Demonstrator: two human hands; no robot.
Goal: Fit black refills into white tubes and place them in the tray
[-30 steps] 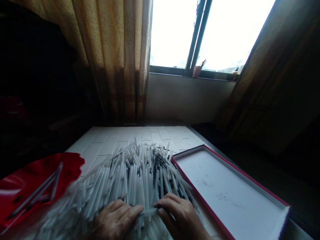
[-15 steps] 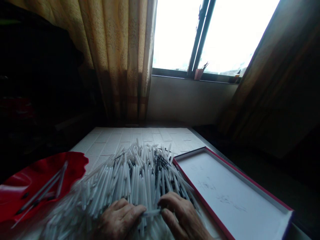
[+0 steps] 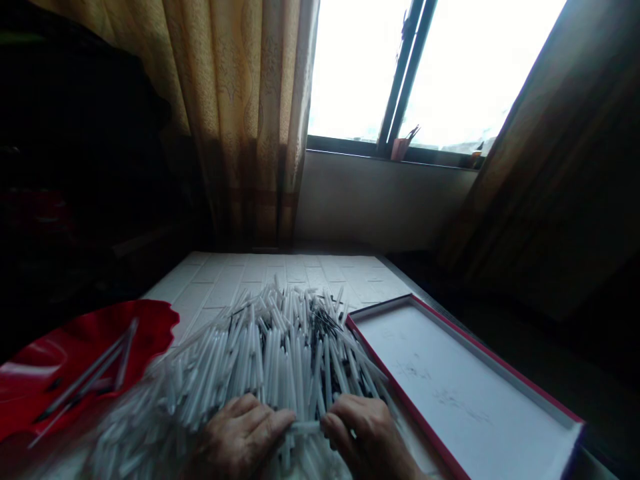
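A translucent pen barrel (image 3: 306, 425) lies level between my two hands, above the near part of a large pile of similar barrels (image 3: 280, 367). My left hand (image 3: 245, 433) is closed on its left end, thumb stretched along it. At the other end, the fingers of my right hand (image 3: 363, 430) pinch together; whether a small part is also between them I cannot make out. Among the pile's clear and white tubes are dark, thin pieces (image 3: 325, 320), mostly toward the back right.
To the left sits a red wavy-rimmed dish (image 3: 150, 317) with several pens (image 3: 100, 367) in it. On the right lies a shallow white box (image 3: 425, 373) with red edges and dark marks inside. A white brick-patterned tabletop (image 3: 280, 267) extends toward the curtain (image 3: 240, 120) and window (image 3: 360, 67).
My right hand's fingers have drawn in and closed on the right end of the pen barrel. My left hand has barely shifted to the right.
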